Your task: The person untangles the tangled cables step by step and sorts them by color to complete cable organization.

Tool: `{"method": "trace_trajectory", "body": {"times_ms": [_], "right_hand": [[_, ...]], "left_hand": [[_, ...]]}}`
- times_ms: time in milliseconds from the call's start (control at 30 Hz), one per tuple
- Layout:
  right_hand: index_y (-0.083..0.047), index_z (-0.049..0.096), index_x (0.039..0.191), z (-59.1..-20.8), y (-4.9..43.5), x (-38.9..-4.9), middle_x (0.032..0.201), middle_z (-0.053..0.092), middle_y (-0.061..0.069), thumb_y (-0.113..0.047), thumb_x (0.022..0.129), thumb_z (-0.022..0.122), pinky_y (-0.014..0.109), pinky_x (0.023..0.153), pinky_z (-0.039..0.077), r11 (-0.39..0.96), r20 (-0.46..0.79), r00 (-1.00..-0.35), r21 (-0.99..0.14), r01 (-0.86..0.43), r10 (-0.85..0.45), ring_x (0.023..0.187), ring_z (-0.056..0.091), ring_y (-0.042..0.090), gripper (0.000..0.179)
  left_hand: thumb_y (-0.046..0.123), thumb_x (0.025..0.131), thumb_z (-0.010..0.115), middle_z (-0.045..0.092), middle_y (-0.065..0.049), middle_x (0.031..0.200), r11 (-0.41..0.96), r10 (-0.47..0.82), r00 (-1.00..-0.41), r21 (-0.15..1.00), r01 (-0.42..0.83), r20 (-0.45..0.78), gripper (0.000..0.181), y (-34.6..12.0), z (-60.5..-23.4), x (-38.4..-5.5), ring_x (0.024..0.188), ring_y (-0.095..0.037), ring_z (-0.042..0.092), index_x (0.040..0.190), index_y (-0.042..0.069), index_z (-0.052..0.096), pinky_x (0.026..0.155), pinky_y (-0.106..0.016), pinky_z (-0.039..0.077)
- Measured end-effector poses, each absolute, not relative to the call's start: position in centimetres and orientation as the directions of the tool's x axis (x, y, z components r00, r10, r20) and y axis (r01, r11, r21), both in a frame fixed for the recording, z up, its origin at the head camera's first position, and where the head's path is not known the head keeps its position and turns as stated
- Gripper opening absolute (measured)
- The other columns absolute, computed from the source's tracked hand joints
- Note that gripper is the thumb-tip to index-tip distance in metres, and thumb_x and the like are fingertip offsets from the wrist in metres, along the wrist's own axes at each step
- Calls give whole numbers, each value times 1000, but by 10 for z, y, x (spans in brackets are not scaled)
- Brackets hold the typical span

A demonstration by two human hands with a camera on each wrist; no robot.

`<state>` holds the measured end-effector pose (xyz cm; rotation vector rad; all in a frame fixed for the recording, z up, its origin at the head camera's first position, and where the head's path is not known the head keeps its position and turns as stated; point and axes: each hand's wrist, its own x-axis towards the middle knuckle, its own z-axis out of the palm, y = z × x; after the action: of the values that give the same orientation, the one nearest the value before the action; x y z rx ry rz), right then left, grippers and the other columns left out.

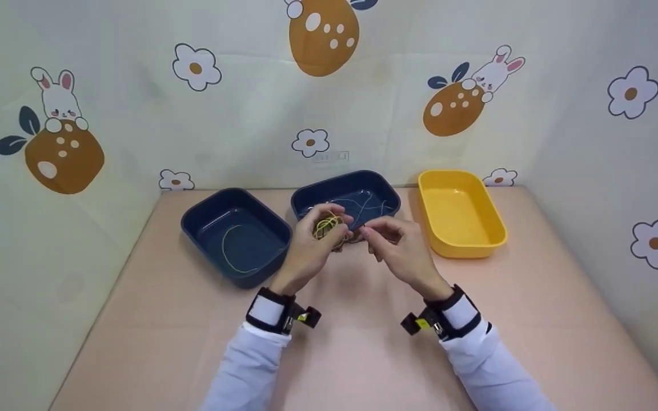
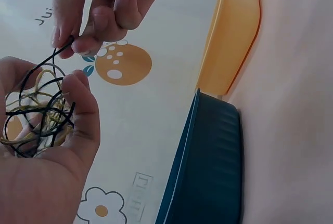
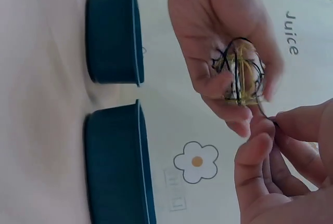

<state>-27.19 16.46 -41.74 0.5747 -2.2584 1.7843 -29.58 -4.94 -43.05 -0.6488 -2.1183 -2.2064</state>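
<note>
A tangled bundle of yellow and black cords sits in my left hand, whose fingers and thumb curl round it. My right hand pinches a black cord between thumb and forefinger, a loop of it drawn out from the bundle. Both hands are raised in front of the middle navy bin, the right one a little to the right of the left. Thin pale strings lie inside that bin. In the left navy bin rests one curved yellow-green cord.
To the right stands a yellow bin near the table's back edge. All the bins sit on a pale pink table against a patterned wall covering. Each wrist wears a strapped camera.
</note>
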Motion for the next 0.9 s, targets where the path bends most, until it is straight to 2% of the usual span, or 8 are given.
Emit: {"method": "trace_trajectory", "body": {"times_ms": [67,200,300,433,600,767,900], "right_hand": [[5,79,115,-417,167,-273,87,78,10,-7,110,73,20,64,57,135,375,-908,-905,-402,-189,69,66,15,15],[13,72,122,-416,169,-274,105,83,16,-8,112,69,23,71,63,-17,317,-922,-947,-322,-222,80,71,18,23],[8,71,120,-415,170,-273,106,80,15,-8,114,67,23,75,64,-127,260,-934,-964,-235,-247,84,71,16,18],[-3,72,117,-413,172,-272,100,76,4,-6,114,63,22,74,60,-247,174,-941,-964,-102,-289,84,66,14,10],[-5,75,116,-413,174,-273,92,73,0,-10,114,64,22,77,57,-204,150,-934,-975,-86,-323,82,61,15,12],[2,74,114,-415,176,-275,91,73,1,-11,115,64,24,88,63,-197,175,-933,-973,-117,-313,86,68,15,16],[2,74,113,-415,177,-275,89,74,2,-8,115,63,25,88,65,-231,187,-937,-966,-120,-295,82,70,15,15]], "left_hand": [[9,111,66,75,-22,133,-74,276,-913,953,293,302,37,-50,-430,-296,108,-19,76,148,8,62,83,-24,61],[12,112,66,77,-12,122,-68,283,-913,956,287,294,44,-50,-429,-296,106,-20,76,156,10,59,80,-24,61],[13,112,67,77,-11,117,-72,290,-912,957,280,289,45,-51,-429,-296,103,-23,75,157,10,60,77,-23,61],[14,112,69,77,-18,116,-53,310,-901,952,302,303,42,-52,-431,-297,101,-23,76,153,10,62,77,-23,60],[15,113,68,77,-20,115,-25,339,-880,939,344,331,39,-53,-432,-297,100,-20,75,151,8,64,78,-22,60],[14,114,66,77,-26,113,-30,339,-876,935,354,343,30,-56,-431,-297,97,-20,75,143,6,70,77,-22,59],[16,113,68,78,-25,113,-27,334,-880,936,350,338,29,-56,-430,-297,98,-20,76,140,8,73,80,-22,61]]}}
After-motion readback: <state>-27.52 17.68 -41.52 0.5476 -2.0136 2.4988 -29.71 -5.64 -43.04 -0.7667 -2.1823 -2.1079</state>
